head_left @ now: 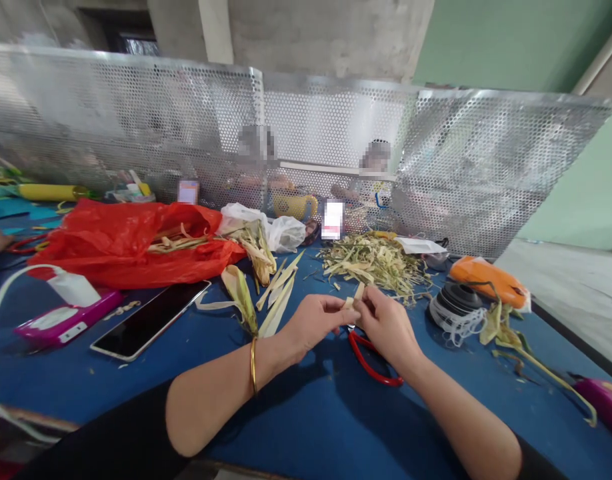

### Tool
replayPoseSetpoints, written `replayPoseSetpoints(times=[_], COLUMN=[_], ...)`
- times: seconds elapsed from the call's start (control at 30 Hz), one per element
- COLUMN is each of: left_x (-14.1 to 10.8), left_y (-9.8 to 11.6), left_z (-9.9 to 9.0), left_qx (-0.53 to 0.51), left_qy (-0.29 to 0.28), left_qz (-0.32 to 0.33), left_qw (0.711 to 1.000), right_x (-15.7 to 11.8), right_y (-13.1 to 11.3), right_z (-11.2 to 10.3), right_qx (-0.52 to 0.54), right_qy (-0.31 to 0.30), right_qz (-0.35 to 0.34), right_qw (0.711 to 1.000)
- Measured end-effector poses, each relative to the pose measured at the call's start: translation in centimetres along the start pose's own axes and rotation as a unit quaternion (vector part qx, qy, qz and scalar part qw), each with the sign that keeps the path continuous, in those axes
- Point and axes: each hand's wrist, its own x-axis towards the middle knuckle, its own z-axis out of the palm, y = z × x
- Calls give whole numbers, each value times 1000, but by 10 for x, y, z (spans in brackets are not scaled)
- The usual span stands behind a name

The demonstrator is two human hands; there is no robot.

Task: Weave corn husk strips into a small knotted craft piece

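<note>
Grasping a pale husk strip between the fingers of the left hand and the right hand, just above the blue table. Partly beneath the right hand, red-handled scissors. Beyond, a heap of shredded husk. Near the left wrist, with its gold bangle, more husks.

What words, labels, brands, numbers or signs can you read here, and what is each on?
No text can be read.
Purple box at the left: side marking too small.
Purple box at the right edge: pale label too blurred.
Orange packet: marks at its end too small.
Two lit screens by the mesh panel: pixelated.
</note>
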Motion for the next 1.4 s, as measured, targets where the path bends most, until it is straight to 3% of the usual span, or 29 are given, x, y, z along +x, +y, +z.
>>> replayPoseSetpoints(times=[0.17, 0.33, 0.57, 0.7, 0.83, 1.07, 1.4], left_x=[3, 9, 8, 7, 7, 5, 6], left_y=[-6, 0, 1, -3, -6, -7, -10], left_z=[2, -4, -7, -5, -4, -2, -3], left_qx=[-39, -99, -92, -74, -65, -61, -29], left_qy=[63, 130, 125, 101, 73, 70, 83], left_qz=[-34, -113, -85, -61, -49, -50, -42], left_qw=[997, 980, 984, 990, 994, 994, 995], right_x=[4, 14, 12, 7, 7, 9, 7], right_y=[7, 16, 2, -6, -4, 9, 1], right_z=[6, -7, -14, -8, -4, 3, -3], right_qx=[50, 180, 372, 378, 397, 318, 361], right_qy=[-25, -70, -44, -12, -46, -71, -119], right_qz=[29, 47, 62, 55, 63, 88, 150], right_qw=[998, 980, 925, 924, 914, 941, 913])
